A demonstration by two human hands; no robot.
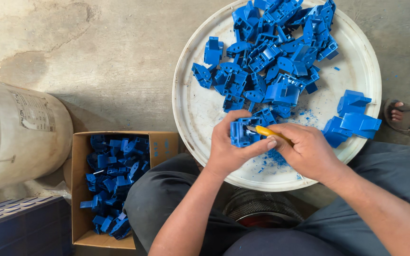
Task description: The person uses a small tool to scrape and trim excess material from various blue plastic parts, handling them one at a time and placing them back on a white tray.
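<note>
- Fingers of the left hand (226,147) are wrapped around one small blue moulded plastic part (240,133), with the thumb stretched under it; the part sits over the near edge of the round white plastic tray (191,102).
- Fingers of the right hand (307,150) are closed narrow around a slim yellow-handled utility knife (267,132), whose tip meets the held part on its right side.
- For a clean trim, I judge the blade should stay shallow along the edge of the part and move away from the left thumb (262,144), which lies very close below the knife.
- Small blue plastic shavings (274,159) lie on the tray just under the hands, so working above the tray seems wise; it catches the waste.
- A heap of loose blue plastic parts (271,52) fills the far side of the tray, and a few bigger blue pieces (352,118) rest at its right rim.
- Left of the tray, on the floor, an open brown cardboard box (79,189) holds more blue parts (112,185), within easy reach of the left hand.
- Grip should be firm, I think, because the part is small and could turn under the blade.
</note>
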